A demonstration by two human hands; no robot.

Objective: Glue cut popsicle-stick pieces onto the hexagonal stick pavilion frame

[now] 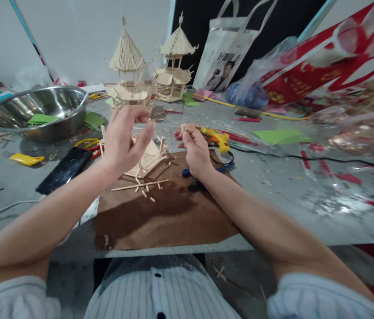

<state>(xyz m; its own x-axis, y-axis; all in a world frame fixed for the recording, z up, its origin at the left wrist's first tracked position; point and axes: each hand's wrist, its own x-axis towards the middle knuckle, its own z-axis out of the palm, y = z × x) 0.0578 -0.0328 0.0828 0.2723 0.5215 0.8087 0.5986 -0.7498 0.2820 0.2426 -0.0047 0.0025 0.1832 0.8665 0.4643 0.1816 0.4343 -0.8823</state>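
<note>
The striped shirt (163,288) is at the front edge of the desk (266,177). The right hand (197,148) pinches a short stick piece (183,128) between its fingers. The left hand (123,139) is raised at the stick frame (148,159), thumb and forefinger close together; whether they grip anything cannot be told. The frame rests on the brown sheet (173,226), behind a loose stick (130,187).

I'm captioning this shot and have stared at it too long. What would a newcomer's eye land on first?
Probably the pale stick pagoda beyond the left hand and the second pagoda to its right, both standing towards the back of the table. Then the red bag at the right and the metal bowl at the left; nearer, the right hand pinches a small pale piece.
</note>
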